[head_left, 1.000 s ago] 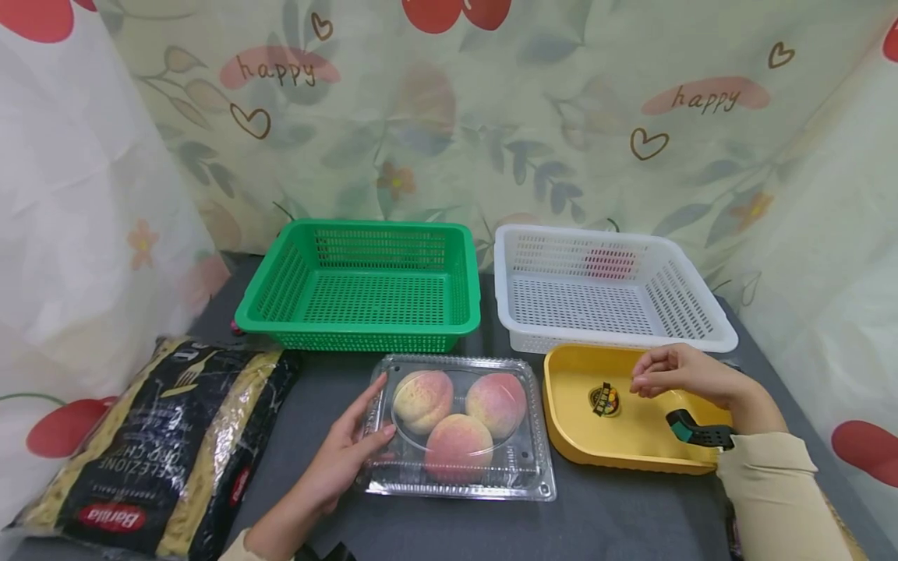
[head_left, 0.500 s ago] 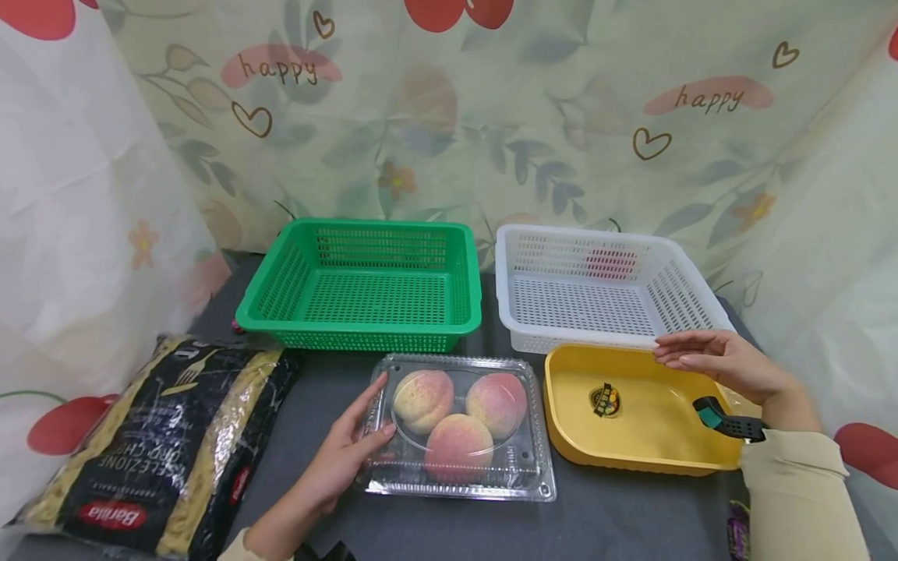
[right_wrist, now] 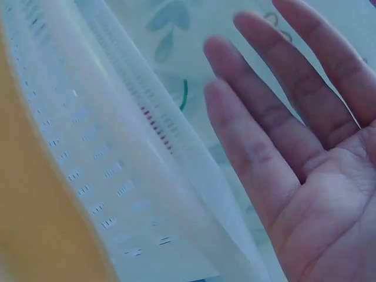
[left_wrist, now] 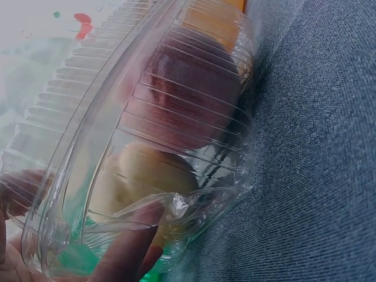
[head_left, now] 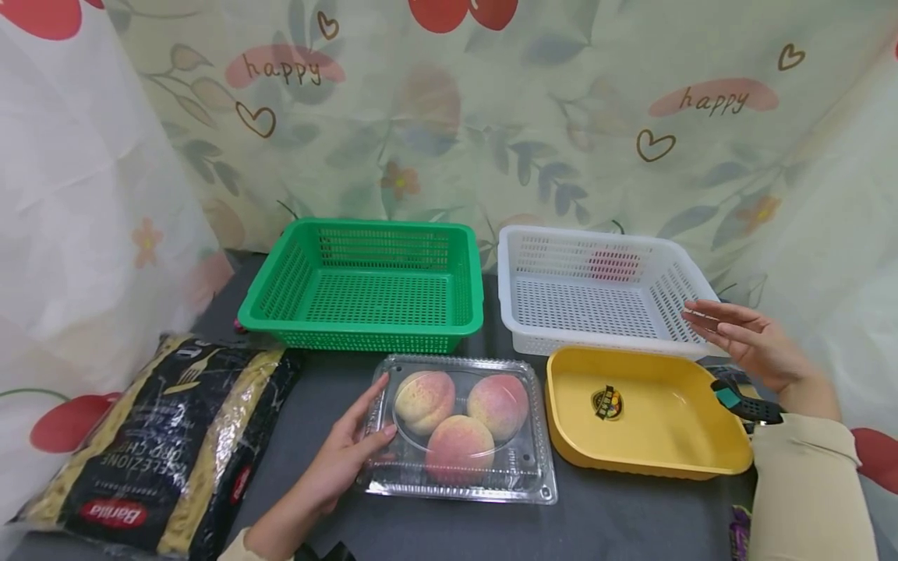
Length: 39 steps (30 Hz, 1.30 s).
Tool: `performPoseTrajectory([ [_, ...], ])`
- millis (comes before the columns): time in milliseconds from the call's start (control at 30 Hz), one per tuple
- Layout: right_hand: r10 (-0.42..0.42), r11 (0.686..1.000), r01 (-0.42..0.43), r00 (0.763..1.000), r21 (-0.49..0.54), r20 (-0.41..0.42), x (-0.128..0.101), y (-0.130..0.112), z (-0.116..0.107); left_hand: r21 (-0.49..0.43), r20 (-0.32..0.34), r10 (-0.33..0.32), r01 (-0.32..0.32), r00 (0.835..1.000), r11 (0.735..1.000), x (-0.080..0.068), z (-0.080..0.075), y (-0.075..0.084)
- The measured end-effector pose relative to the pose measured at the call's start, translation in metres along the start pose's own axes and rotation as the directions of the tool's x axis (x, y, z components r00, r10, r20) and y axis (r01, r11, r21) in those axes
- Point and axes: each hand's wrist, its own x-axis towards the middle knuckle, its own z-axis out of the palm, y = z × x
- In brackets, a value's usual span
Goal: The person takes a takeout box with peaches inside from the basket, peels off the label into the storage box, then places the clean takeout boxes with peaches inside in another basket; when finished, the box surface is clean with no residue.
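Left hand grips the left side of a clear plastic box, thumb on the lid, other fingers along the side wall; the left wrist view has fingers at both lid and side. Box sits flat and closed, mid-desk, near edge toward the person. Three peaches inside, seen through the lid: one back left, one back right, one in front. Right hand is up in the air, palm showing, fingers extended and relaxed, near the right end of the white basket and behind the right end of the yellow tray. Dark strap with a green end on the right wrist, cream sleeve below it. Tray lies just right of the box, round dark sticker on its floor; white basket stands right behind the tray, contact between them unclear. Green basket stands behind the box, left of the white one. Big pasta bag, black and yellow, print upside down, lies at far left. Purple packet at bottom right, partly hidden by the sleeve. Desk is dark grey; patterned curtain hangs behind, "happy" printed twice.
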Motion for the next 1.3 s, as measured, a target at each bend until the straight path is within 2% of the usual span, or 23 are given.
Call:
performPoseTrajectory([
  [167, 0.026, 0.985, 0.001, 0.988, 0.174, -0.149, 0.005, -0.003, -0.011, 0.009, -0.009, 0.011, -0.011, 1.0, 1.0, 0.0, 0.0, 0.0],
  [233, 0.042, 0.974, 0.012, 0.972, 0.228, -0.231, 0.007, -0.003, -0.016, 0.011, -0.011, 0.015, -0.015, 1.0, 1.0, 0.0, 0.001, 0.001],
  [333, 0.059, 0.968, 0.036, 0.93, 0.249, -0.363, 0.01, -0.002, -0.023, 0.013, -0.022, 0.015, -0.015, 1.0, 1.0, -0.001, 0.002, 0.001],
  [433, 0.064, 0.97, 0.071, 0.849, 0.231, -0.525, 0.009, 0.006, -0.037, 0.016, -0.04, 0.001, 0.0, 0.999, 1.0, -0.001, 0.004, 0.001],
  [500, 0.054, 0.976, 0.094, 0.774, 0.199, -0.63, 0.007, 0.018, -0.053, 0.033, -0.05, -0.005, 0.007, 0.999, 0.999, -0.001, 0.005, 0.001],
  [533, 0.051, 0.985, 0.074, 0.729, 0.153, -0.683, 0.006, 0.025, -0.061, 0.045, -0.054, -0.008, 0.011, 0.999, 0.999, -0.001, 0.006, 0.001],
  [600, 0.062, 0.996, 0.008, 0.658, 0.089, -0.75, 0.003, 0.039, -0.076, 0.09, -0.074, -0.001, 0.008, 0.997, 0.996, -0.002, 0.007, 0.002],
  [667, 0.095, 0.994, -0.108, 0.614, 0.036, -0.783, 0.002, 0.049, -0.081, 0.151, -0.095, 0.016, -0.002, 0.995, 0.988, -0.003, 0.009, 0.002],
  [700, 0.118, 0.987, -0.161, 0.604, 0.024, -0.788, 0.001, 0.051, -0.079, 0.18, -0.106, 0.03, -0.011, 0.994, 0.984, -0.003, 0.01, 0.003],
  [733, 0.149, 0.977, -0.21, 0.606, 0.023, -0.782, 0.001, 0.052, -0.076, 0.205, -0.117, 0.044, -0.019, 0.992, 0.978, -0.004, 0.01, 0.003],
  [800, 0.197, 0.969, -0.241, 0.618, 0.055, -0.761, 0.003, 0.05, -0.063, 0.25, -0.13, 0.069, -0.035, 0.989, 0.968, -0.005, 0.011, 0.003],
  [867, 0.218, 0.97, -0.223, 0.637, 0.094, -0.74, 0.004, 0.046, -0.049, 0.263, -0.13, 0.089, -0.053, 0.988, 0.963, -0.004, 0.012, 0.003],
  [967, 0.228, 0.973, -0.186, 0.641, 0.14, -0.733, 0.006, 0.041, -0.034, 0.296, -0.11, 0.12, -0.082, 0.987, 0.952, -0.004, 0.012, 0.002],
  [1133, 0.253, 0.962, -0.241, 0.602, 0.13, -0.758, 0.01, 0.038, -0.027, 0.385, -0.065, 0.153, -0.117, 0.986, 0.915, -0.003, 0.013, 0.002],
  [1200, 0.265, 0.957, -0.256, 0.593, 0.135, -0.76, 0.012, 0.037, -0.026, 0.393, -0.045, 0.145, -0.116, 0.988, 0.912, -0.002, 0.013, 0.002],
  [1300, 0.273, 0.957, -0.25, 0.587, 0.151, -0.762, 0.013, 0.038, -0.027, 0.371, -0.005, 0.125, -0.115, 0.992, 0.921, -0.001, 0.012, 0.004],
])
